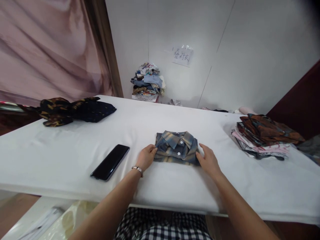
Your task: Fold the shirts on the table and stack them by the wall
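A folded plaid shirt (172, 150) in blue-grey and tan lies flat in front of me, collar at the far side and two white buttons showing. My left hand (147, 157) has its thumb and fingers closed on the shirt's left edge; a metal bracelet circles that wrist. At the opposite edge is my right hand (209, 163), its thumb touching the cloth while the forefinger stretches out beside it, apart from the thumb. Any fingers below the fabric are hidden. Left of my left hand rests a black phone (110, 162).
A white-covered table (200, 196) spans the view. Folded garments form a stack (265, 136) on its right side. Dark patterned clothing (77, 111) lies crumpled at the back left. Beyond the far edge stands a clothes pile (148, 81) by the wall, below a handwritten sign (182, 56).
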A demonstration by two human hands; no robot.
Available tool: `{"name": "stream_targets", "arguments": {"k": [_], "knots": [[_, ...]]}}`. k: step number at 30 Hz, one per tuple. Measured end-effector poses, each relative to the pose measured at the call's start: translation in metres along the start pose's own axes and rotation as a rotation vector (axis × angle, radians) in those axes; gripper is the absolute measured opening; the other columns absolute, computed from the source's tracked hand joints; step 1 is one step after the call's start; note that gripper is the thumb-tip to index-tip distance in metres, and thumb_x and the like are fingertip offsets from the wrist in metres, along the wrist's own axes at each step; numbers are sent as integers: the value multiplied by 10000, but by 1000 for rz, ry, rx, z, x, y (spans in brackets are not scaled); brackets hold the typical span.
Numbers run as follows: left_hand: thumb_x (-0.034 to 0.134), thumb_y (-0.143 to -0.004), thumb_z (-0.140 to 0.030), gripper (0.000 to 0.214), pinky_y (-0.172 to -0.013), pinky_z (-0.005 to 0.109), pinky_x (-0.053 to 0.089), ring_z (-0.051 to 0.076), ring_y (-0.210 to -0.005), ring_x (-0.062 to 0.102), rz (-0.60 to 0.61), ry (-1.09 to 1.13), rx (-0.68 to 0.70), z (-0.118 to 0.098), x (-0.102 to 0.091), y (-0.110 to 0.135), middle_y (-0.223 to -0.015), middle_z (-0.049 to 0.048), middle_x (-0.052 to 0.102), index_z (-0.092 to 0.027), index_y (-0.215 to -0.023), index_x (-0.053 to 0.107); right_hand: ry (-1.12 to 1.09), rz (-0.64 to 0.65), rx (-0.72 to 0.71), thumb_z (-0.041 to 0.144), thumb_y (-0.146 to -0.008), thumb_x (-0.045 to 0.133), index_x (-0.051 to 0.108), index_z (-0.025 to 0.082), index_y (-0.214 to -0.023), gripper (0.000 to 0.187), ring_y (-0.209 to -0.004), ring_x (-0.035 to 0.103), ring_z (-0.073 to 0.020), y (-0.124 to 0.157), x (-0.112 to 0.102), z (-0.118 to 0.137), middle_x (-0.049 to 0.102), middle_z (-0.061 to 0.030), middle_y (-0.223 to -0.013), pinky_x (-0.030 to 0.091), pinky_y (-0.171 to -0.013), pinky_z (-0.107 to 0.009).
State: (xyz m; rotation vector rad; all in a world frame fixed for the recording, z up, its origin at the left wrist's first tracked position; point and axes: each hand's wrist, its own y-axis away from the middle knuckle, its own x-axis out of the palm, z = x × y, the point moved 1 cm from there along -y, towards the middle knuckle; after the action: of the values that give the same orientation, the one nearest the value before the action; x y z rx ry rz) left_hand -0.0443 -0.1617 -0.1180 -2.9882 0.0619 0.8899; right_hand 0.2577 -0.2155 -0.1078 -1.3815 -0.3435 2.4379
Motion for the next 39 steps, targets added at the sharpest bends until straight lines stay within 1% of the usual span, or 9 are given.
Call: {"name": "stream_targets", "arguments": {"k": [3, 9, 15, 19, 21, 25, 28, 32, 39], "knots": [[463, -855, -351, 188, -588, 267, 334, 155, -617, 477, 16, -23, 30, -3, 0, 1, -614, -29, 514, -220, -762, 559, -52, -111, -198, 466, -916, 440, 499, 181, -1396, 561, -1389, 389, -299, -6, 3, 16, 463, -148, -1482, 351, -1104, -502], [436, -892, -280, 182, -619, 278, 364, 171, -653, 540, 65, -268, 17, -3, -7, 1, -647, -6, 575, -224, -789, 575, 122, 428, -195, 547, -949, 361, 305, 180, -1533, 692, -1502, 154, -273, -17, 26, 37, 234, -87, -1612, 158, -1195, -527], [483, -903, -310, 257, -796, 349, 481, 243, -936, 652, -92, -427, 36, -24, -12, 1, -1019, 87, 716, -206, -1094, 620, 192, 496, -139, 557, -964, 294, 232, 144, -1553, 723, -1511, 111, -246, -15, 36, 34, 168, -82, -1624, 86, -1211, -497], [432, -939, -309, 344, -1065, 390, 404, 245, -1214, 554, -180, -384, 495, -65, -2, -14, -1285, 120, 632, -178, -1217, 589, 144, 433, -160, 526, -951, 368, 294, 156, -1535, 695, -1502, 155, -273, -13, 39, 32, 227, -96, -1609, 111, -1199, -541], [429, -942, -302, 360, -1103, 406, 367, 256, -1274, 508, -145, -388, 565, -80, 8, -24, -1342, 135, 597, -152, -1228, 588, 65, 367, -180, 510, -940, 412, 363, 171, -1507, 663, -1486, 213, -289, -11, 42, 27, 301, -109, -1584, 139, -1189, -565], [497, -905, -447, 487, -1066, 458, 385, 329, -1283, 493, -108, -393, 313, -80, 25, -39, -1373, 186, 560, -121, -1263, 555, -252, 47, -153, 481, -928, 442, 522, 210, -1399, 549, -1429, 349, -266, -14, 46, 9, 446, -110, -1509, 271, -1165, -525], [570, -850, -431, 589, -1025, 437, 416, 329, -1245, 529, -13, -340, 149, -64, 30, -42, -1368, 199, 560, -118, -1340, 474, -426, -186, 62, 504, -896, 462, 595, 186, -1311, 539, -1281, 517, -262, -22, 46, -7, 583, -140, -1369, 415, -1069, -473], [583, -793, -219, 610, -1029, 456, 409, 334, -1248, 534, -6, -346, 128, -53, 29, -42, -1343, 205, 584, -135, -1381, 440, -436, -123, 237, 568, -823, 517, 633, 173, -1249, 592, -950, 649, -245, -32, 47, -14, 710, -110, -1067, 518, -877, -417], [492, -748, -53, 643, -1071, 354, 426, 230, -1220, 577, -62, -47, 230, -47, 23, -51, -1359, 103, 605, -180, -1378, 491, -488, -230, 147, 464, -797, 521, 645, 125, -1205, 544, -835, 628, -210, -31, 39, -1, 693, -88, -923, 512, -809, -353]]}}
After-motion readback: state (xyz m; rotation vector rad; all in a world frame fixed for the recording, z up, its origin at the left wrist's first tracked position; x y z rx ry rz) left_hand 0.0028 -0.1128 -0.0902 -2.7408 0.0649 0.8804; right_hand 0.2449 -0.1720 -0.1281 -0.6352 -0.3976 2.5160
